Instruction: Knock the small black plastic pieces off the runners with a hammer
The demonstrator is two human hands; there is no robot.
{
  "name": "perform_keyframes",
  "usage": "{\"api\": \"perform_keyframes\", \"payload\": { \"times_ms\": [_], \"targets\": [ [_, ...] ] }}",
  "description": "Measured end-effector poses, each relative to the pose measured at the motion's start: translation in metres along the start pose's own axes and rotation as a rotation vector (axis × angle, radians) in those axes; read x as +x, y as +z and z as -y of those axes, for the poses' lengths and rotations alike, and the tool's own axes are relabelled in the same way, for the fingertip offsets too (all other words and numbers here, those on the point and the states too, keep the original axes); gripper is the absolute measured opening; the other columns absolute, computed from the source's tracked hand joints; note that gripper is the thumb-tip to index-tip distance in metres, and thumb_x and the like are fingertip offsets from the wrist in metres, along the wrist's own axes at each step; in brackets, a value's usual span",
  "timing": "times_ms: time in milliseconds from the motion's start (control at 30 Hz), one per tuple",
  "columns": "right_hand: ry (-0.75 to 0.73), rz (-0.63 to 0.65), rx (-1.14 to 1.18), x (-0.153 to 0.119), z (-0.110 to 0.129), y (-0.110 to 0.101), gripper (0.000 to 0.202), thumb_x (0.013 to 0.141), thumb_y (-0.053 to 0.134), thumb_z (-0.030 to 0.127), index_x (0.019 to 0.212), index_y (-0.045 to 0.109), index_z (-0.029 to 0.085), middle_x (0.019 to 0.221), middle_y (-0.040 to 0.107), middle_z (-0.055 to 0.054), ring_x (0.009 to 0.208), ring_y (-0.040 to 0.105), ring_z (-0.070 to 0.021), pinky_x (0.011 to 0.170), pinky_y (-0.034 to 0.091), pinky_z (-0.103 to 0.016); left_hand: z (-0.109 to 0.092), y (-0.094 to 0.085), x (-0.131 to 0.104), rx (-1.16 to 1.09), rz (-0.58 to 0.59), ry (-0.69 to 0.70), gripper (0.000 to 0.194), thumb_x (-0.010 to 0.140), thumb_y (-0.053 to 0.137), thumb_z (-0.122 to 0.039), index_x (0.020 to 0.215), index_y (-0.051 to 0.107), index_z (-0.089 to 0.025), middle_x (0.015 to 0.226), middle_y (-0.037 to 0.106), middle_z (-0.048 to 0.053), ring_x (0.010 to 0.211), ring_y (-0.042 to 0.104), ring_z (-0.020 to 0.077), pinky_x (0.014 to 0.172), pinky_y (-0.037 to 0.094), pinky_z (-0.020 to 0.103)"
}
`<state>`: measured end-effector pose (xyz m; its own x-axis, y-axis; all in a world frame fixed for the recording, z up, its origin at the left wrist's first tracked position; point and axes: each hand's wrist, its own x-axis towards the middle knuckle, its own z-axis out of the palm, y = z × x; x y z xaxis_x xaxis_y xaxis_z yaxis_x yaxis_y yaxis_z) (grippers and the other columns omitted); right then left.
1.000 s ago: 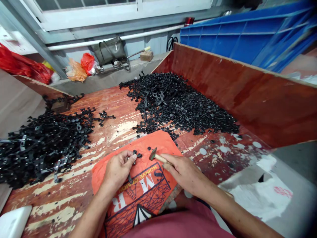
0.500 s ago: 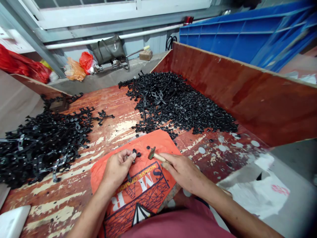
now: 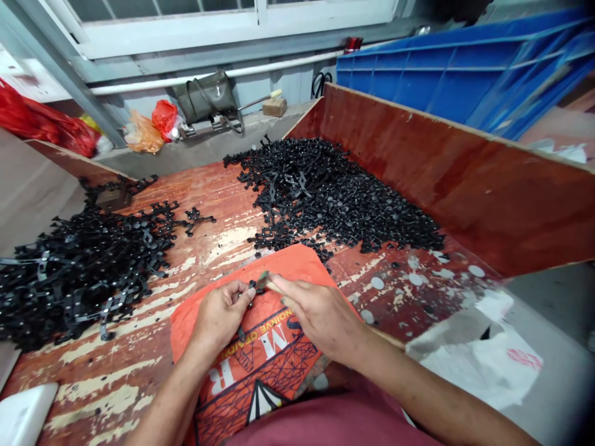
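My left hand (image 3: 219, 311) pinches a small black jointed linkage piece (image 3: 242, 333) between thumb and fingers, over an orange printed cloth (image 3: 297, 263). Part of the piece is hidden by the fingers. My right hand (image 3: 323, 316) is closed round the pale handle of a small hammer. The dark hammer head (image 3: 263, 280) is right at the piece, just beside my left thumb; whether it touches cannot be made out.
One heap of black linkages (image 3: 88, 266) lies left on the worn red board (image 3: 223, 241). Another heap of black parts (image 3: 334, 192) lies behind the cloth. A red-brown wooden wall (image 3: 446, 167) and blue crate (image 3: 441, 80) stand at right. A white plastic bag (image 3: 478, 365) lies nearby.
My right hand has moved left with the hammer, bringing its head from the right side of the cloth to the black piece. My left hand keeps its pinch in nearly the same place.
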<state>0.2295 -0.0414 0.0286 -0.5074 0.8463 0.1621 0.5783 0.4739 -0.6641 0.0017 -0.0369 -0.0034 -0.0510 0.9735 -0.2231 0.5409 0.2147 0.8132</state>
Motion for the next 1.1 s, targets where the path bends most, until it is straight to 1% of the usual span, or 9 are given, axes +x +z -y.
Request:
{"api": "perform_keyframes", "payload": {
  "times_ms": [100, 167, 267, 400, 500, 633, 733, 867, 1100],
  "targets": [
    [0.001, 0.038, -0.052, 0.005, 0.001, 0.004, 0.044, 0.101, 0.046, 0.021, 0.143, 0.050, 0.031, 0.117, 0.073, -0.003, 0.104, 0.070, -0.0206, 0.088, 0.056, -0.033, -0.002, -0.002, -0.002, 0.045, 0.004, 0.040, 0.030, 0.082, 0.057, -0.047, 0.073, 0.067, -0.021, 0.059, 0.062, -0.002, 0.059, 0.054, 0.0156, 0.058, 0.040, 0.023],
    [0.007, 0.055, -0.044, 0.005, -0.002, 0.006, 0.045, 0.101, 0.045, 0.020, 0.145, 0.049, 0.031, 0.123, 0.071, -0.003, 0.108, 0.068, -0.0208, 0.092, 0.055, -0.034, -0.002, -0.004, -0.003, 0.073, 0.032, 0.059, 0.030, 0.083, 0.056, -0.047, 0.076, 0.068, -0.021, 0.061, 0.064, -0.001, 0.061, 0.057, 0.0165, 0.060, 0.041, 0.023],
    [0.004, 0.076, 0.031, 0.005, -0.006, 0.006, 0.046, 0.102, 0.044, 0.019, 0.146, 0.048, 0.031, 0.133, 0.065, -0.003, 0.116, 0.065, -0.0205, 0.099, 0.052, -0.036, 0.000, -0.005, -0.002, 0.061, 0.068, 0.049, 0.032, 0.084, 0.054, -0.047, 0.077, 0.070, -0.020, 0.064, 0.066, 0.000, 0.063, 0.058, 0.0174, 0.061, 0.042, 0.024],
    [0.040, 0.004, 0.175, 0.006, -0.013, 0.003, 0.042, 0.103, 0.041, 0.022, 0.142, 0.052, 0.031, 0.139, 0.061, 0.001, 0.123, 0.060, -0.0176, 0.107, 0.048, -0.036, 0.007, -0.007, 0.002, -0.042, 0.055, 0.027, 0.034, 0.084, 0.054, -0.049, 0.075, 0.069, -0.019, 0.064, 0.066, 0.000, 0.065, 0.058, 0.0170, 0.061, 0.043, 0.024],
    [0.086, -0.025, 0.212, 0.005, -0.019, -0.001, 0.044, 0.101, 0.041, 0.020, 0.143, 0.051, 0.028, 0.137, 0.062, 0.001, 0.123, 0.060, -0.0170, 0.106, 0.049, -0.036, 0.011, -0.008, 0.003, -0.085, 0.058, 0.035, 0.035, 0.084, 0.054, -0.049, 0.077, 0.069, -0.019, 0.066, 0.066, 0.000, 0.065, 0.057, 0.0166, 0.061, 0.042, 0.023],
    [0.118, -0.006, 0.176, 0.001, -0.027, 0.000, 0.043, 0.100, 0.043, 0.020, 0.142, 0.053, 0.027, 0.139, 0.060, 0.001, 0.124, 0.060, -0.0182, 0.106, 0.049, -0.037, 0.010, -0.006, 0.001, -0.048, 0.063, 0.038, 0.033, 0.084, 0.055, -0.047, 0.077, 0.070, -0.019, 0.067, 0.067, 0.000, 0.065, 0.058, 0.0167, 0.060, 0.042, 0.023],
    [0.135, -0.003, 0.144, -0.003, -0.029, 0.002, 0.043, 0.100, 0.044, 0.022, 0.142, 0.052, 0.028, 0.141, 0.057, 0.001, 0.126, 0.058, -0.0190, 0.106, 0.049, -0.038, 0.006, -0.005, -0.002, 0.019, 0.052, 0.035, 0.030, 0.083, 0.056, -0.046, 0.075, 0.071, -0.021, 0.063, 0.067, -0.001, 0.063, 0.059, 0.0169, 0.060, 0.042, 0.023],
    [0.125, 0.001, 0.136, -0.004, -0.028, 0.001, 0.043, 0.101, 0.043, 0.021, 0.142, 0.052, 0.028, 0.142, 0.057, 0.001, 0.128, 0.056, -0.0184, 0.108, 0.047, -0.037, 0.003, -0.005, -0.003, 0.074, 0.038, 0.047, 0.029, 0.084, 0.056, -0.044, 0.074, 0.073, -0.022, 0.061, 0.067, -0.001, 0.061, 0.060, 0.0171, 0.059, 0.042, 0.024],
    [0.117, 0.007, 0.121, -0.004, -0.025, -0.001, 0.042, 0.101, 0.044, 0.022, 0.141, 0.054, 0.030, 0.142, 0.057, 0.003, 0.127, 0.057, -0.0194, 0.109, 0.047, -0.039, 0.005, -0.005, 0.000, 0.058, 0.044, 0.034, 0.029, 0.083, 0.057, -0.044, 0.076, 0.075, -0.022, 0.063, 0.069, 0.000, 0.064, 0.061, 0.0182, 0.060, 0.043, 0.024]
  ]
}}
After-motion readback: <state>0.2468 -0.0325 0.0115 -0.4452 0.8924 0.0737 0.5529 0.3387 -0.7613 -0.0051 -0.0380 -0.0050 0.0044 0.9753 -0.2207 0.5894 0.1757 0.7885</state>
